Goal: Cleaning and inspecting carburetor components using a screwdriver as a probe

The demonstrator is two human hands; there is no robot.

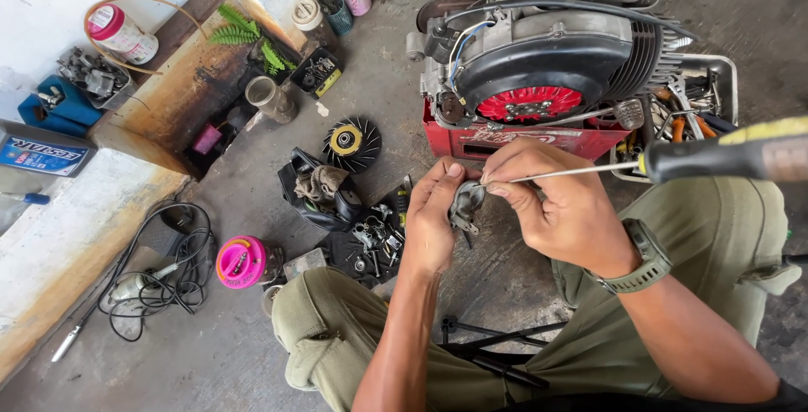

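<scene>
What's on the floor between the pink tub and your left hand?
In the head view, a dark cloth strewn with small metal parts lies between the pink tub and the left hand.

Both forearms reach forward, left hand [431, 218] cupped, right hand [551, 206] pinching fingertips together.
</scene>
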